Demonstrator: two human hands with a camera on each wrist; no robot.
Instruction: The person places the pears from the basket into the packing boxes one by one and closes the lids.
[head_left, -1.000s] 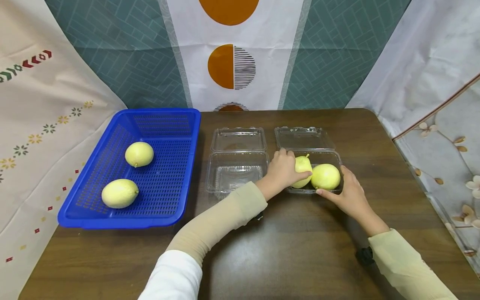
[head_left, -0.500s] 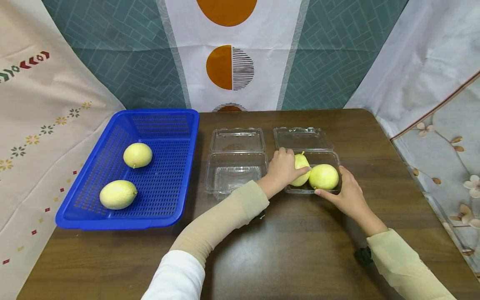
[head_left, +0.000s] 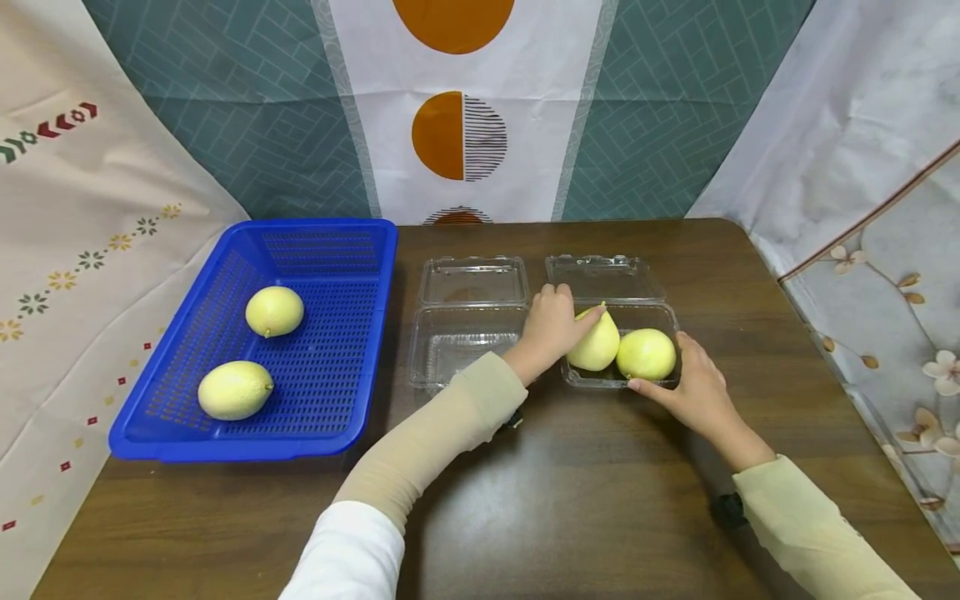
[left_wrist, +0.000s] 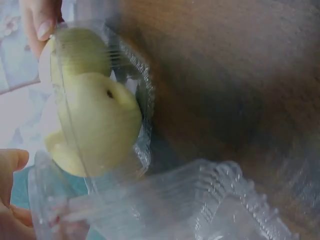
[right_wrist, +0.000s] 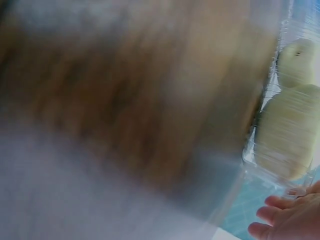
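The right clear plastic clamshell container (head_left: 648,315) stands with its lid folded back and two yellow pears side by side in it. My left hand (head_left: 551,325) is at the left pear (head_left: 596,346), its thumb extended over the pear's top and its fingers on the far left side. In the left wrist view a gap shows between that hand (left_wrist: 11,195) and the pear (left_wrist: 102,125). At the container's front right corner, my right hand (head_left: 697,385) rests with straight fingers along the side and thumb at the front rim, near the right pear (head_left: 647,355).
A second clear clamshell container (head_left: 450,333), lid folded back, stands left of the first, partly behind the left wrist. The blue basket (head_left: 384,333) at the left holds two yellow fruits (head_left: 236,390). Patterned cloths (head_left: 637,125) hang round the brown table (head_left: 570,500).
My left hand has moved slightly left, loosening from the left pear, which now shows more fully. That pear sits a little further left in the container. My right hand stays at the corner.
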